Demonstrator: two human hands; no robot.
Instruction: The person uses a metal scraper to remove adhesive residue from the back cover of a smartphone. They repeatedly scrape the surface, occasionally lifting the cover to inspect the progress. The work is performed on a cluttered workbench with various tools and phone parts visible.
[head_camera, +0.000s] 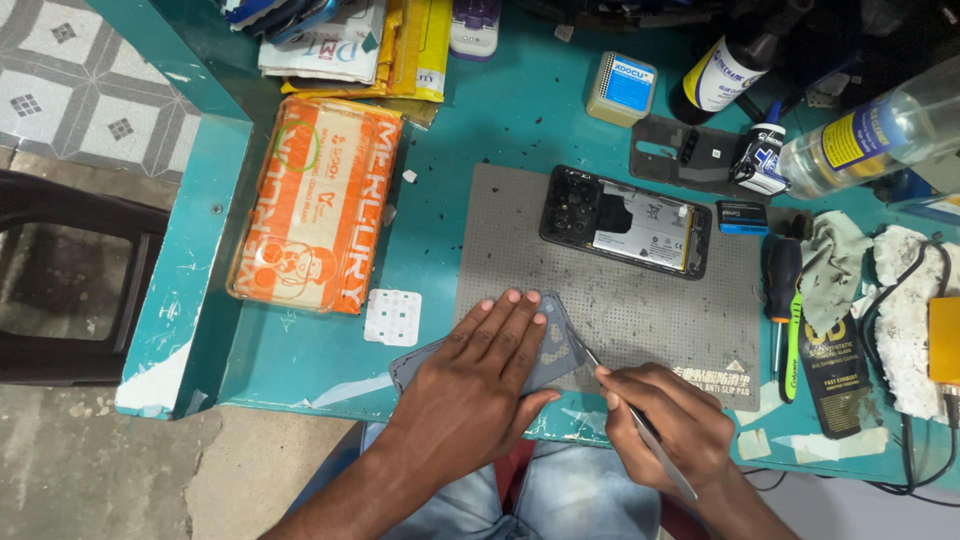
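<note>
Teal and scuffed, my workbench (480, 130) runs from an orange plastic-wrapped pack (318, 205) on its left, past a small white sticker sheet (392, 317), to a grey anti-slip mat (620, 300). My left hand (480, 375) lies flat, fingers spread, pressing a grey phone back cover (556, 350) onto the mat's near left corner, half over the bench edge. Just beside it, my right hand (668, 425) is clenched around thin metal tweezers (628, 408), tip touching the cover's right edge. Farther back lies 1 opened phone (626, 222); a screwdriver (781, 285) rests at the right.
</note>
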